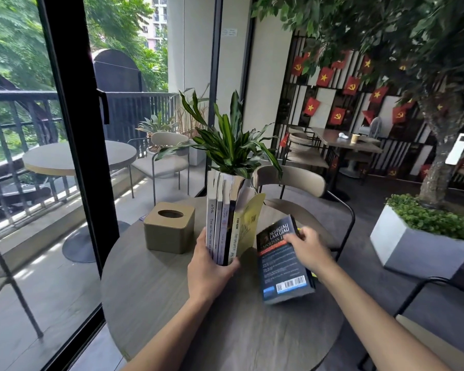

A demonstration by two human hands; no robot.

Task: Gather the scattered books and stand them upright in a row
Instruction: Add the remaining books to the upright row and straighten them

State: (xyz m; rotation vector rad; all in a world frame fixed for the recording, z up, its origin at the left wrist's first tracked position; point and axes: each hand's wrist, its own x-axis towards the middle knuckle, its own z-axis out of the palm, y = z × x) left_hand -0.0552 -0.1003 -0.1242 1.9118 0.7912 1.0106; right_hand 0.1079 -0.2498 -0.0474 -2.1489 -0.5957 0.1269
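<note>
Several books (pixel 223 220) stand upright in a row on the round grey table (pixel 172 303), spines toward me. My left hand (pixel 208 266) clasps the row at its base. The rightmost one, a yellow book (pixel 248 223), has its cover swung open to the right. My right hand (pixel 307 250) grips the top right edge of a dark blue book (pixel 281 269) with its back cover and barcode facing up, tilted just right of the row. Something yellow shows under its right edge.
A tan tissue box (pixel 169 227) sits left of the row. A potted plant (pixel 232 148) stands right behind the books. A beige chair (pixel 292 183) faces me across the table. A glass door frame (pixel 73 129) runs along the left.
</note>
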